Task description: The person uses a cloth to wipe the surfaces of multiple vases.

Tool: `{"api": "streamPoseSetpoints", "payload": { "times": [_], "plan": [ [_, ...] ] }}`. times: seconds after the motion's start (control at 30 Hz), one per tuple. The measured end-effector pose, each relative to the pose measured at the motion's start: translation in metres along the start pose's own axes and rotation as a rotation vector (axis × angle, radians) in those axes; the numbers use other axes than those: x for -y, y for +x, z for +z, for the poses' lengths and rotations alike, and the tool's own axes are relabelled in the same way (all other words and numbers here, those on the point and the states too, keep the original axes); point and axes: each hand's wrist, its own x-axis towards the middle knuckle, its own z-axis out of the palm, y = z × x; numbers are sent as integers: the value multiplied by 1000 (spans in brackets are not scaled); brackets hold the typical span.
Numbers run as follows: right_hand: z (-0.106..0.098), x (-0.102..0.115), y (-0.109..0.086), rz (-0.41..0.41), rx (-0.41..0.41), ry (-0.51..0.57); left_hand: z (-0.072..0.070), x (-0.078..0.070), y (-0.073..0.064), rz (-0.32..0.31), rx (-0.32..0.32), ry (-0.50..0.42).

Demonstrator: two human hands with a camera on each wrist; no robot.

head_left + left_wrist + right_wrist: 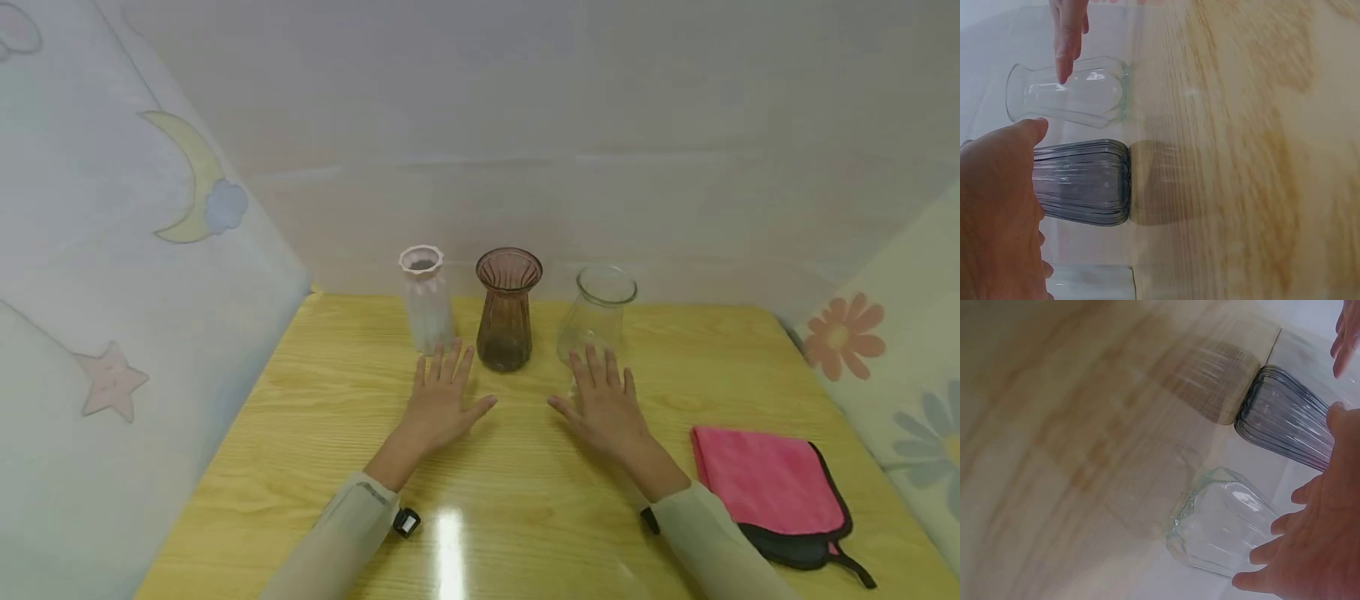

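Both hands are showing wide, straight fingers: the left hand (442, 404) is spreading with its thumb pointing toward 3 o'clock, the right hand (609, 412) fanning out to match, thumb toward 9. Palms are facing down, hovering above the wood, and whether fingertips are touching any vase, I can't tell! At the left hand's 12 o'clock the pale vase (430, 312) is standing upright; at its 1 o'clock, the ribbed purplish-brown vase (504, 325) is holding the middle; at the right hand's 12, the clear glass vase (596, 321) is rising. Forearms in pale sleeves (337, 533) are reaching in from 7 and 5 o'clock. Below, the yellow wooden table (525, 500) is gleaming, a folded pink cloth (768, 479) lying at the right hand's 4 o'clock. Far left, toward 10, a moon (197, 183) is decorating the pale wall covering (75, 250).
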Motion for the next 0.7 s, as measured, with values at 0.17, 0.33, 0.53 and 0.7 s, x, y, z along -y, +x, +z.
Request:
{"api": "streamPoseSetpoints", "payload": {
  "times": [0.17, 0.33, 0.53, 0.7],
  "plan": [
    [-1, -2, 1, -7, 2, 12, -5, 0, 0, 8, -2, 9],
    [-3, -3, -1, -12, -3, 2, -10, 5, -3, 9, -17, -12],
    [-9, -7, -10, -23, -12, 5, -18, 19, -8, -21, -21, -44],
    [-16, -13, -16, -32, -28, 25, -23, 31, -14, -37, -32, -71]
  ]
}}
